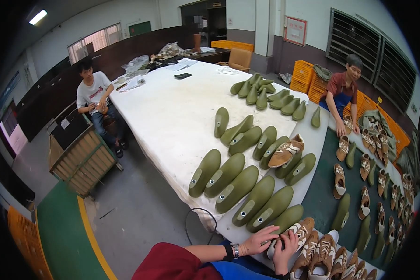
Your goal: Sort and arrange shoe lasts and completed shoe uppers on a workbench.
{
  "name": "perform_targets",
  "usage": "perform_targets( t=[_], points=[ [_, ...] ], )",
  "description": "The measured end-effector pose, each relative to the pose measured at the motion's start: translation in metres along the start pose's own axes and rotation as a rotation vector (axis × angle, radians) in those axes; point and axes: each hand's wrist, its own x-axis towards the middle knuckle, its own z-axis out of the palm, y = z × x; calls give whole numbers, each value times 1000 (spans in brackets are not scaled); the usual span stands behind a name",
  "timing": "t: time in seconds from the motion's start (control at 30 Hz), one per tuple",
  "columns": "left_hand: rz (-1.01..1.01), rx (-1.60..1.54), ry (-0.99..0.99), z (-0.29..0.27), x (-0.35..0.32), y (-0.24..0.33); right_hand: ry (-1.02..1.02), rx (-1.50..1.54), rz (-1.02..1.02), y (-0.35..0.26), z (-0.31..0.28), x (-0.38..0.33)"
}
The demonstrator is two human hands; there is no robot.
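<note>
My left hand (255, 242), with a watch at the wrist, and my right hand (284, 253) are close together at the table's near edge. Both have bent fingers closed on a brown-and-white lace-up shoe (303, 232), whose pale heel shows between them. The fingers hide the shoe's opening. Just beyond my left fingertips lies a green shoe last (288, 217). To the right of my hands, several similar brown-and-white shoes (323, 254) stand in a row.
Several green lasts (238, 189) stand on the white-covered table (172, 116), one brown shoe (287, 151) resting on top of some. A dark green conveyor (329, 196) carries shoes and lasts at right. One person (338, 91) handles shoes there; another (95, 95) sits at left by a wooden cart (81, 161).
</note>
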Motion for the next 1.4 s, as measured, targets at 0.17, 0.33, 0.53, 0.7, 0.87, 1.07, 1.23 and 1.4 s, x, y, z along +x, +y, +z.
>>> perform_targets(
  t=[0.17, 0.33, 0.53, 0.7, 0.87, 1.07, 1.23, 1.4],
  points=[
    [18, 5, 21, -2, 0, -1, -24, 3, 4, -4, -1, 4],
    [15, -9, 17, 0, 2, -1, -24, -5, -7, -1, -2, 5],
    [11, 8, 26, -1, 1, 0, -41, 9, -11, -3, -3, 5],
    [4, 1, 17, 2, 0, 1, -43, -15, -15, 1, -4, 2],
    [26, -10, 43, -3, 1, 1, -44, -5, -12, -3, -2, 3],
    [10, -21, 34, -5, 0, -1, -70, -21, 23, -2, 0, 2],
    [11, -9, 10, 4, -1, -4, -46, -11, 2, 12, -3, -1],
    [5, -6, 44, 6, -2, -1, -134, -174, 4, -34, -29, 16]
  ],
)
